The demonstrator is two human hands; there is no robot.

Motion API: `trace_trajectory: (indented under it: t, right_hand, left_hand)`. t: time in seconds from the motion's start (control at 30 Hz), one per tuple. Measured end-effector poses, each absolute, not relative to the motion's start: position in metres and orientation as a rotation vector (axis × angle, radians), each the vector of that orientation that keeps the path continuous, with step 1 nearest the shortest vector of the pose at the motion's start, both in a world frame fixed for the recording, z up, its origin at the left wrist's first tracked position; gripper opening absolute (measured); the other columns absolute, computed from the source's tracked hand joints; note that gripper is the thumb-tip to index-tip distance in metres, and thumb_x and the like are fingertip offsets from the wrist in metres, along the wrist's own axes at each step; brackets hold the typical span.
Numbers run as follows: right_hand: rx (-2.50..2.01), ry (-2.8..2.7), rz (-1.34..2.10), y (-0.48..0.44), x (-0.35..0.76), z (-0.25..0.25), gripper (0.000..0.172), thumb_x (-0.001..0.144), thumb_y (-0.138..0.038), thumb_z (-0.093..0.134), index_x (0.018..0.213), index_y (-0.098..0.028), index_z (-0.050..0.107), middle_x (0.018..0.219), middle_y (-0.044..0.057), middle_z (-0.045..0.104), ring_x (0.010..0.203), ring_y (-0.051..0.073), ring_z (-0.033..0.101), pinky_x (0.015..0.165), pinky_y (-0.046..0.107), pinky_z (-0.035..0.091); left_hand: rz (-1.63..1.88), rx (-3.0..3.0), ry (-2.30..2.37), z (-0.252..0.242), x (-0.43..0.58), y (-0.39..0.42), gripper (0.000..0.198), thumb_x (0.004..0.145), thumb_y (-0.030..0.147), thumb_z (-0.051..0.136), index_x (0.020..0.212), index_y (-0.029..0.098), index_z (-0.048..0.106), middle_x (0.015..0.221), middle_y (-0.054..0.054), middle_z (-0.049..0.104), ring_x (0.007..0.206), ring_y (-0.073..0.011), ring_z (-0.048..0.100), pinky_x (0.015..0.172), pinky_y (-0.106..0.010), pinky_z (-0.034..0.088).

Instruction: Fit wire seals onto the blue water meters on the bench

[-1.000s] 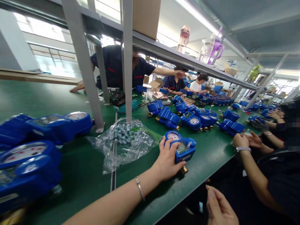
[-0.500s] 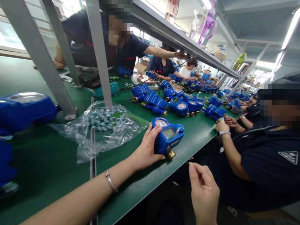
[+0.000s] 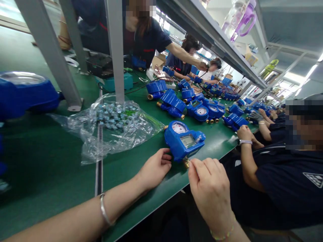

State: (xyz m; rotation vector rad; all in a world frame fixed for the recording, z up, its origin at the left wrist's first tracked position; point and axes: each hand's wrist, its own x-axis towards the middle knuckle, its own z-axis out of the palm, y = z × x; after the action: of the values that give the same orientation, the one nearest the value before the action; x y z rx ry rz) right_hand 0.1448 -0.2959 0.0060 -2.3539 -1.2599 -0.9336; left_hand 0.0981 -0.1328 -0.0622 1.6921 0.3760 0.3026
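A blue water meter [image 3: 183, 140] with a round dial and a small display lies near the front edge of the green bench [image 3: 50, 158]. My left hand [image 3: 154, 169] rests on the bench just left of the meter, its fingers curled, fingertips touching the meter's lower left side. My right hand [image 3: 210, 188] is in front of the bench edge with fingers pinched together at the meter's brass fitting [image 3: 186, 163]. What the pinch holds is too small to make out.
A clear plastic bag of small grey-blue parts [image 3: 113, 121] lies left of the meter. More blue meters [image 3: 196, 109] crowd the bench beyond, one large at far left [image 3: 25, 92]. Grey shelf posts [image 3: 116, 50] stand behind. A seated co-worker [image 3: 282, 174] is at my right; others work opposite.
My right hand rose from below the bench edge to the meter's brass fitting. My left hand slid off the meter's side and down onto the bench beside it.
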Motion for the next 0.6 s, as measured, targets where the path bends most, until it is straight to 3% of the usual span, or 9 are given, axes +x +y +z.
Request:
trace_trajectory:
  t: [0.13,0.6]
  right_hand:
    - [-2.433,-1.346,-0.926,-0.288,0.144,0.012,0.014,0.088,-0.02,0.049,0.088,-0.019,0.063,0.067,0.003,0.053,0.07,0.019,0.046,0.068,0.034,0.033]
    - [-2.597,-1.514,-0.839,-0.272,0.137,0.024,0.015,0.087,-0.017,0.049,0.078,-0.022,0.06,0.068,0.002,0.05,0.069,0.02,0.042,0.067,0.035,0.028]
  left_hand:
    - [0.3,1.638,0.297,-0.064,0.102,-0.129,0.04,0.073,0.021,0.051,0.112,0.012,0.047,0.093,-0.008,0.061,0.087,-0.0187,0.061,0.083,-0.033,0.051]
    - [0.264,1.631,0.235,-0.075,0.1,-0.128,0.028,0.076,0.022,0.049,0.102,0.014,0.053,0.08,-0.004,0.064,0.075,-0.0174,0.062,0.071,-0.029,0.049]
